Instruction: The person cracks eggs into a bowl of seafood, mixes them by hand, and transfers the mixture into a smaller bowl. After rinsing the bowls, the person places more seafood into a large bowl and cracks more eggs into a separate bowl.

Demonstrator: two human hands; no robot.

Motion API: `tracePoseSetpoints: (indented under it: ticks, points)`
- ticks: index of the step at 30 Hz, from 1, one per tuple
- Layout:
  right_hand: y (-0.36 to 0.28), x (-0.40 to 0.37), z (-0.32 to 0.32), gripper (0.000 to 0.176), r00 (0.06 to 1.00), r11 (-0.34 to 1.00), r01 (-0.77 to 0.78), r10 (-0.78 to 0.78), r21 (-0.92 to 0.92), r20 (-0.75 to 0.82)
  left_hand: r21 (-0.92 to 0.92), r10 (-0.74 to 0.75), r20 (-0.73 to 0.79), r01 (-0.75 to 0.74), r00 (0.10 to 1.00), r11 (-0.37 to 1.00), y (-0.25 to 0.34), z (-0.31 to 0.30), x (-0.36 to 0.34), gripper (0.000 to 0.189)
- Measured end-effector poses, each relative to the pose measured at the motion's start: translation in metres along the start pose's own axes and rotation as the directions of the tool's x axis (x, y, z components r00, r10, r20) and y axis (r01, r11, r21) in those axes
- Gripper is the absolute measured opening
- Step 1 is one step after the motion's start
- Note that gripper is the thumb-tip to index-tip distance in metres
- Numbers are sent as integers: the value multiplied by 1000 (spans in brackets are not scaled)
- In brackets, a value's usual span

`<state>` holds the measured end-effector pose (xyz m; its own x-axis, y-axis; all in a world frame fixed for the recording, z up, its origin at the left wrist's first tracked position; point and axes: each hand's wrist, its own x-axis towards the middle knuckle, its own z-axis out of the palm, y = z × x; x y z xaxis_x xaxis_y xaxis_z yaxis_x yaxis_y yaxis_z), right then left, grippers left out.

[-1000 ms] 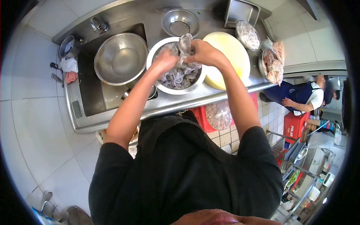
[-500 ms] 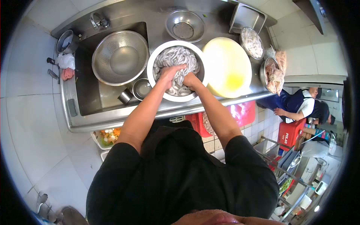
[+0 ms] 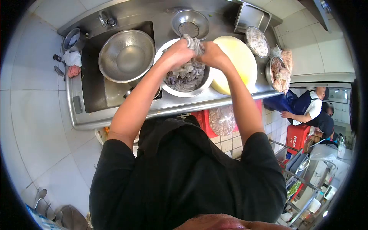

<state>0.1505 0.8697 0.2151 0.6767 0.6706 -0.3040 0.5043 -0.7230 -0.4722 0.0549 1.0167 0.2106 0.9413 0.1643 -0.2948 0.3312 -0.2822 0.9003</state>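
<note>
A white-rimmed metal bowl (image 3: 209, 81) stands at the sink's edge with slick grey-white strips (image 3: 186, 78) in it that look like squid. Above the bowl, my left hand (image 3: 179, 53) is closed around a bunch of these strips, which poke out past its fingers. My right hand (image 3: 212, 56) is closed at the other side of the same bunch, its fingertips partly hidden and slightly blurred. More strips hang below the hands toward the bowl. Right beside the bowl lies a round yellow-white board or lid (image 3: 239, 57), partly under my right forearm.
A large perforated colander (image 3: 109, 63) sits over the sink (image 3: 90, 97) on the left. Behind the bowl is a smaller strainer (image 3: 188, 19). Bowls of pale pieces (image 3: 257, 42) and raw meat (image 3: 279, 73) stand at the right end. Another person (image 3: 306, 107) is farther right.
Both hands have risen from inside the bowl, lifting a bunch of strips above it. The view has shifted slightly, and a bag below the counter shows more fully.
</note>
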Motion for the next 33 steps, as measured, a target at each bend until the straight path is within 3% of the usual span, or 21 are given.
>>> tracePoseSetpoints:
  ticks: [1,3,6,7,8,10,11,14,15,16,17,18,19,20,24,26,27,28,30,32,33]
  points:
    - [-7,-2,-7,32,998,997,-12,7,76,66,12,-18,43,17,999,1000,2,0,-2,38]
    - [-3,1,1,32,995,998,63,-63,-8,77,-74,-26,163,38,986,997,-7,1,1,43]
    - [27,3,48,28,995,961,92,-97,-261,-3,198,-165,131,137,978,971,-45,9,5,48]
    - [30,1,64,26,993,941,52,-14,-334,114,45,-209,137,204,968,978,-100,26,22,52]
    - [38,4,83,30,956,897,125,5,-423,294,-117,-281,136,297,950,948,-128,40,27,52]
    - [28,-16,103,46,896,908,106,90,-406,434,-428,-418,164,446,894,786,-155,54,29,53]
    - [23,-20,107,48,841,932,64,141,-355,522,-469,-456,94,443,885,764,-158,64,33,52]
    - [74,18,204,46,813,946,180,12,-271,582,-357,-604,64,584,794,729,-140,72,47,50]
    - [78,19,218,44,897,991,107,-59,-85,439,-462,-463,161,482,871,745,-197,87,73,43]
    - [79,19,228,43,958,991,67,-96,114,269,-529,-465,171,479,869,701,-196,86,72,41]
    - [76,21,233,43,979,959,-66,10,276,202,-592,-467,176,472,867,653,-187,80,65,39]
    - [71,22,238,42,985,879,-162,115,448,132,-649,-471,181,464,864,603,-176,73,58,36]
    - [64,23,238,43,928,742,-372,310,558,206,-702,-482,243,496,842,511,-165,66,54,33]
    - [59,22,235,43,826,546,-548,474,634,306,-699,-485,222,485,846,526,-162,65,50,33]
    - [59,16,188,43,873,433,-469,359,770,330,-666,-458,102,403,883,628,-120,56,34,38]
    - [73,25,175,41,995,807,-37,84,589,-53,-697,-389,5,282,921,659,-87,49,18,39]
    - [42,10,127,39,957,858,275,-200,434,-211,-658,-308,25,248,951,711,-94,50,24,46]
    - [44,10,107,40,960,897,279,-268,344,-79,-655,-260,74,243,963,715,-90,48,22,49]
    - [35,8,77,40,960,944,277,-280,181,-6,-655,-169,173,241,970,716,-63,39,12,56]
    - [26,2,44,42,979,991,-106,90,80,183,-539,-219,180,282,959,794,-33,23,-17,65]
    - [32,4,41,42,984,990,-137,131,43,122,-531,-201,185,270,962,803,-35,17,-22,65]
